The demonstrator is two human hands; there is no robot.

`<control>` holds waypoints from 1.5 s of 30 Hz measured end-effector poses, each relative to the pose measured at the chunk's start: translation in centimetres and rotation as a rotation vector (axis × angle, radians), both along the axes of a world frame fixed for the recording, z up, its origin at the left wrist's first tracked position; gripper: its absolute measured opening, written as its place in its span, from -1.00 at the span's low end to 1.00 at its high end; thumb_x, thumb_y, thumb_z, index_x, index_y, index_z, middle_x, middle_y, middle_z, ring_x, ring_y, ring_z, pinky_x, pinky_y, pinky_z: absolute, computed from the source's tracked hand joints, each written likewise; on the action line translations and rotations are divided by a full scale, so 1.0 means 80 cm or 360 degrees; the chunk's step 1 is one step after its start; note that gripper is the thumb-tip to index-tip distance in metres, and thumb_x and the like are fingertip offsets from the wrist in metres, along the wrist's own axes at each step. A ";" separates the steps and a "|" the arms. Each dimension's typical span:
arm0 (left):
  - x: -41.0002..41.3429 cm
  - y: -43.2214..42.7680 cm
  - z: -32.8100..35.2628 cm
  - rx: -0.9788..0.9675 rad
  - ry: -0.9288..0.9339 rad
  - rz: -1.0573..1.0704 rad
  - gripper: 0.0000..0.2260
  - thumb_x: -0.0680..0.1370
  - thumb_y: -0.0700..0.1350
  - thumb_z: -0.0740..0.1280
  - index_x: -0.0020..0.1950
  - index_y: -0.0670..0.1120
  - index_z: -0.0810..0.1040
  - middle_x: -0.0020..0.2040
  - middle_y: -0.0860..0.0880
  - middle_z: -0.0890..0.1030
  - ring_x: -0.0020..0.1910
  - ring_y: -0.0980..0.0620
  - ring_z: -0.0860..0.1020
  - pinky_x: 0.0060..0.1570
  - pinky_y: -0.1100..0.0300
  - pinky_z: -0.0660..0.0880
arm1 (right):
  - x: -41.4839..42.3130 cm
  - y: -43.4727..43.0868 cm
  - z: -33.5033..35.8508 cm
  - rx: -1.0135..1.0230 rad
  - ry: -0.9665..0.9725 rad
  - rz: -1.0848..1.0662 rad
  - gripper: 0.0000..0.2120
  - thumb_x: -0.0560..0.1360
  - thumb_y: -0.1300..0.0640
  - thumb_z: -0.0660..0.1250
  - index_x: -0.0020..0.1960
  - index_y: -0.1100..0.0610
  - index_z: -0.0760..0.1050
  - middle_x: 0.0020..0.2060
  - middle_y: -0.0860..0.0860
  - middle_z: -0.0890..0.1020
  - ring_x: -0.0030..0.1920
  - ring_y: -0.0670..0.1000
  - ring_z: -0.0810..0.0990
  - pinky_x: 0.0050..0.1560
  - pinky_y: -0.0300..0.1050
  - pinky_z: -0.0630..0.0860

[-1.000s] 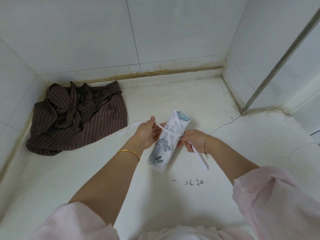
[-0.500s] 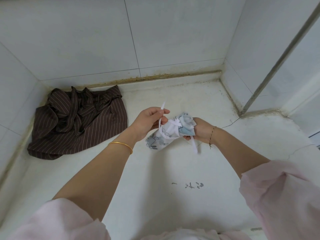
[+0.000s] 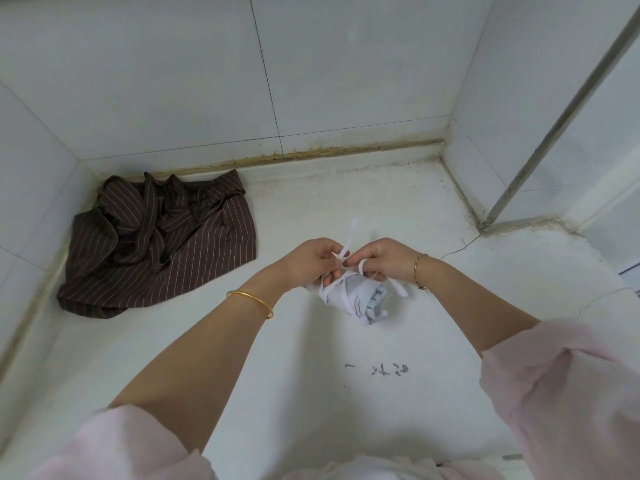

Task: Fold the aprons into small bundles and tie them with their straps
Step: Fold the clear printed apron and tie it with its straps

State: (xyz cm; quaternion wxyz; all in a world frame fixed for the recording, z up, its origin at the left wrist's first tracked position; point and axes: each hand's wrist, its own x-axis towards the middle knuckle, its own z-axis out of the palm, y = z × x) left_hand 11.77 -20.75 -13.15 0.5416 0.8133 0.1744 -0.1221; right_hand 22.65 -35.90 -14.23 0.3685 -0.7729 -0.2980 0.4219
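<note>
The white tabletop (image 3: 346, 202) fills a tiled corner. On its far left lies the brown striped apron (image 3: 180, 258), loosely heaped with its straps tangled on top, not yet folded and well apart from the hands.

Both forearms reach in from the near edge and meet over the middle of the tabletop. The left hand (image 3: 311, 259) and the right hand (image 3: 384, 259) are almost touching, knuckles facing away, at an equal reach from the work.

The printed white apron bundle (image 3: 360, 299) sits directly under them and just to the near side. Its long axis slants from far left, beneath the left hand, to near right. Whether its near end rests on the tabletop I cannot tell.

The white strap (image 3: 349, 233) crosses the bundle in loops. One free end stands up between the hands and another trails to the right. The left fingers (image 3: 332, 263) pinch the strap, and the right fingers (image 3: 356, 259) are curled on it too, tip to tip.

This looks like knotting. The next pull would likely go sideways, across the bundle's axis.
</note>
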 end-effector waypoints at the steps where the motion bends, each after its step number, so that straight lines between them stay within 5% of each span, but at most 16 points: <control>1: 0.000 -0.005 -0.004 0.0040 0.0035 -0.0020 -0.85 0.58 -0.28 0.21 0.13 -0.14 0.44 -0.30 0.01 0.57 -0.38 0.13 0.50 -0.35 0.38 0.44 | 0.000 0.000 0.000 -0.0139 -0.0097 0.0065 -0.69 0.50 0.37 0.16 0.11 0.18 0.60 -0.22 0.03 0.61 -0.32 -0.08 0.54 -0.29 -0.28 0.47; 6: 0.002 -0.030 -0.030 0.0290 0.0109 -0.0131 -0.90 0.57 -0.29 0.18 0.05 -0.17 0.45 -0.33 -0.01 0.54 -0.35 0.06 0.49 -0.39 0.41 0.38 | 0.000 0.000 -0.001 -0.0551 -0.0373 0.0239 -0.65 0.51 0.35 0.07 0.13 0.11 0.53 -0.37 0.00 0.55 -0.45 -0.02 0.41 -0.25 -0.16 0.40; 12: 0.010 -0.042 -0.042 0.0463 0.0193 -0.0110 -0.79 0.56 -0.30 0.11 -0.18 -0.14 0.48 -0.21 -0.16 0.55 -0.20 -0.08 0.46 -0.18 0.18 0.36 | -0.004 -0.004 -0.003 -0.0348 -0.0382 0.0157 -0.85 0.55 0.31 0.05 0.04 0.15 0.33 -0.31 0.07 0.55 -0.42 0.00 0.43 -0.37 -0.18 0.35; 16: 0.015 -0.047 -0.036 0.0528 0.0257 -0.0104 -0.74 0.56 -0.31 0.10 0.09 -0.28 0.55 0.09 -0.27 0.58 0.08 -0.22 0.53 -0.09 0.17 0.37 | -0.005 -0.002 -0.003 -0.0226 -0.0561 0.0059 -0.88 0.53 0.31 0.13 -0.01 0.22 0.42 -0.31 0.01 0.50 -0.34 0.01 0.47 -0.30 -0.18 0.42; 19: 0.017 -0.045 -0.032 0.0545 0.0251 -0.0066 -0.73 0.56 -0.28 0.13 0.17 -0.25 0.54 0.13 -0.22 0.58 0.14 -0.18 0.52 -0.05 0.16 0.39 | -0.004 -0.002 0.000 -0.0021 -0.0640 -0.0067 -0.92 0.45 0.33 0.26 -0.14 0.22 0.53 -0.31 -0.07 0.51 -0.28 0.00 0.49 -0.25 -0.22 0.44; 25: 0.018 -0.042 -0.028 0.0306 0.0217 -0.0068 -0.93 0.58 -0.17 0.20 -0.04 -0.13 0.46 -0.14 -0.07 0.51 -0.15 -0.02 0.47 -0.25 0.24 0.35 | -0.016 0.007 0.000 0.0151 -0.0565 -0.0084 -0.91 0.39 0.30 0.37 -0.20 0.13 0.60 -0.30 -0.13 0.56 -0.27 -0.15 0.51 -0.27 -0.45 0.39; 29: 0.014 -0.037 -0.030 0.0195 0.0098 0.0083 -0.81 0.60 -0.07 0.23 -0.19 -0.09 0.44 -0.32 0.04 0.45 -0.30 0.09 0.40 -0.33 0.30 0.30 | -0.019 0.004 0.002 0.0329 -0.0156 -0.0310 -0.91 0.43 0.31 0.36 -0.18 0.15 0.58 -0.36 -0.02 0.57 -0.39 -0.09 0.51 -0.34 -0.28 0.45; 33: 0.014 -0.034 -0.034 -0.0013 0.0130 0.0242 -0.71 0.62 -0.05 0.17 -0.28 -0.08 0.44 -0.33 -0.01 0.44 -0.31 0.07 0.39 -0.27 0.23 0.30 | -0.020 0.004 -0.002 0.0129 0.0152 -0.0405 -0.86 0.46 0.31 0.27 0.00 0.16 0.44 -0.24 0.10 0.56 -0.39 0.04 0.56 -0.43 -0.17 0.46; 37: 0.016 -0.037 -0.037 -0.0105 0.0117 0.0395 -0.71 0.63 -0.06 0.14 -0.24 -0.13 0.45 -0.26 -0.05 0.50 -0.27 0.04 0.44 -0.19 0.20 0.35 | -0.026 0.008 -0.015 0.0188 0.0092 -0.0546 -0.78 0.42 0.41 0.26 -0.11 0.12 0.36 -0.30 0.08 0.52 -0.39 0.05 0.54 -0.39 -0.17 0.52; 42: 0.013 -0.032 -0.046 -0.0083 0.0012 0.0597 -0.82 0.61 -0.15 0.17 -0.17 -0.19 0.39 -0.31 -0.13 0.51 -0.44 0.05 0.42 -0.39 0.24 0.34 | -0.033 0.013 -0.028 0.0249 0.0055 -0.0669 -0.72 0.42 0.39 0.34 -0.15 0.07 0.33 -0.23 0.14 0.54 -0.32 0.13 0.55 -0.14 0.01 0.58; 45: 0.012 -0.025 -0.044 -0.0035 0.0058 0.0667 -0.82 0.61 -0.15 0.18 -0.16 -0.19 0.40 -0.42 -0.12 0.51 -0.59 0.12 0.43 -0.52 0.31 0.33 | -0.039 0.010 -0.033 0.0288 -0.0173 -0.0601 -0.70 0.37 0.35 0.39 -0.20 0.02 0.35 -0.28 0.02 0.48 -0.34 -0.01 0.47 -0.16 -0.12 0.50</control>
